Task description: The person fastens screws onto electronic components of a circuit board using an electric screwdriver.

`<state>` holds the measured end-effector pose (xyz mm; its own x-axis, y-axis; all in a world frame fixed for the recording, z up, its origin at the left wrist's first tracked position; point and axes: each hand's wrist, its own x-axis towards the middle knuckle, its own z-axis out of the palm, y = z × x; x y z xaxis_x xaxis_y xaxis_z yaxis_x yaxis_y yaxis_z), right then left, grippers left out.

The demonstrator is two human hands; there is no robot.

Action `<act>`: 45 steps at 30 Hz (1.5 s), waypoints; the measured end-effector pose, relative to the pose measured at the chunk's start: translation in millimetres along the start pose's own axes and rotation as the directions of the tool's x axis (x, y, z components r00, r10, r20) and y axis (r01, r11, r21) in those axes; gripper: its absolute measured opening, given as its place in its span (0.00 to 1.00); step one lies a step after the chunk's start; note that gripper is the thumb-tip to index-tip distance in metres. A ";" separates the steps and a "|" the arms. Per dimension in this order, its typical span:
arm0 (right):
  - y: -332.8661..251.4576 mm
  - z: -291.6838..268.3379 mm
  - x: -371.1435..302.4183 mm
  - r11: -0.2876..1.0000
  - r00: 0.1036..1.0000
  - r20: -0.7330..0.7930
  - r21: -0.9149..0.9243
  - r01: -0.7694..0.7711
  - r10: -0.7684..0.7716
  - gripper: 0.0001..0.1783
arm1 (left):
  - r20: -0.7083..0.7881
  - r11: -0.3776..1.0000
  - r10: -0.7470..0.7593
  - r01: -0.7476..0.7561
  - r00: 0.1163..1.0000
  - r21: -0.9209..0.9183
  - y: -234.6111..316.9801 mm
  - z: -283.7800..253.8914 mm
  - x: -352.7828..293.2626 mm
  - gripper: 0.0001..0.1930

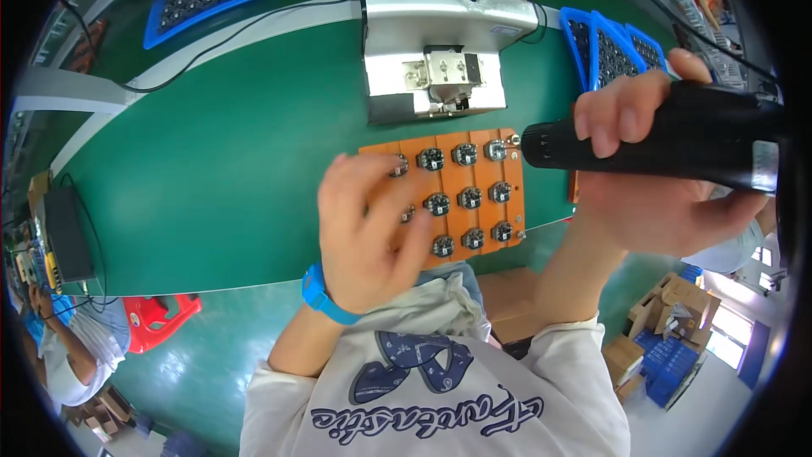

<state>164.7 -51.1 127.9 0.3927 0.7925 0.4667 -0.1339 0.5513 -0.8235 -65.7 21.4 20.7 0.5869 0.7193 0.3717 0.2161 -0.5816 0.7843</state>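
- Evidently the orange board (452,178) lay at the bench's (211,178) near edge, flat and slightly turned, with paler grooves and bright metal posts at its two right corners.
- Small round parts (469,197), black with silvery metal, sat on it in rows; the left hand covered some near its left edge.
- The right hand (630,210) had its fingers wrapped around a black power driver (694,131), whose nose pointed at the board's far right corner.
- The left hand (359,241) hovered over the board's left side, fingers curved and blurred; I could not tell whether they pinched a part.
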 end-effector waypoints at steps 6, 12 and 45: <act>38.3 -5.2 -15.9 0.999 0.998 -0.053 -0.047 -0.018 0.016 0.57 | 0.246 0.946 0.257 -0.296 0.935 0.136 4.7 19.2 15.5 0.15; 50.3 -7.4 -22.6 0.997 0.999 -0.039 -0.072 -0.012 0.009 0.60 | 0.350 0.937 0.243 -0.312 0.904 0.156 5.1 33.8 18.1 0.10; 58.4 -5.9 -33.1 0.997 0.994 -0.106 -0.076 -0.006 -0.002 0.58 | 0.336 0.882 0.277 -0.377 0.900 0.282 11.6 44.0 14.9 0.11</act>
<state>149.2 -46.7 62.4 0.4873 0.7593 0.4313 -0.0669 0.5249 -0.8485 -20.1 8.7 13.5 0.8504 0.3584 0.3851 0.1895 -0.8916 0.4114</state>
